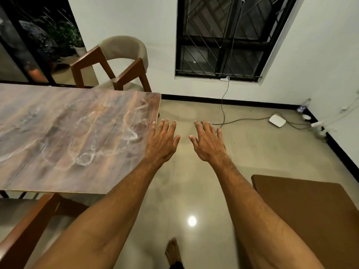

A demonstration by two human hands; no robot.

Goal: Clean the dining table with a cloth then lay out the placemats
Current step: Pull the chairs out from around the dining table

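The dining table (64,133) has a marbled brown and grey top and fills the left of the head view. My left hand (162,141) is stretched out flat, fingers spread, at the table's right edge, holding nothing. My right hand (207,141) hovers beside it over the floor, fingers straight and spread, also holding nothing. No cloth and no placemats are in view.
A beige chair with wooden arms (116,63) stands at the table's far end. Another wooden chair (29,228) sits at the near left. A brown flat surface (310,216) lies low right. Cables and a white box (277,120) lie on the floor near the wall.
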